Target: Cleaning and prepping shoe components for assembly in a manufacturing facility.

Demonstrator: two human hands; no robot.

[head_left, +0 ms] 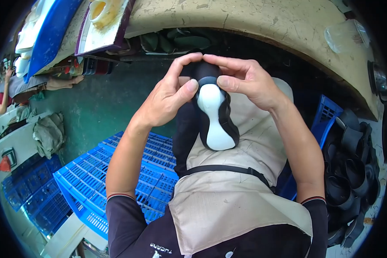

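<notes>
Black-and-white shoe upper (214, 112) in both hands | blue crate (116, 180) | black uppers heaped (350, 172)

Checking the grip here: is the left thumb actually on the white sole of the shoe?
Touching. The head view shows the left hand with its thumb tip pressed on the top of the white sole of the black shoe; no gap shows.

A black shoe upper stretched over a white shoe last (214, 116), sole side facing up, held upright-tilted above the lap, toe end pinched between both hands.
</notes>
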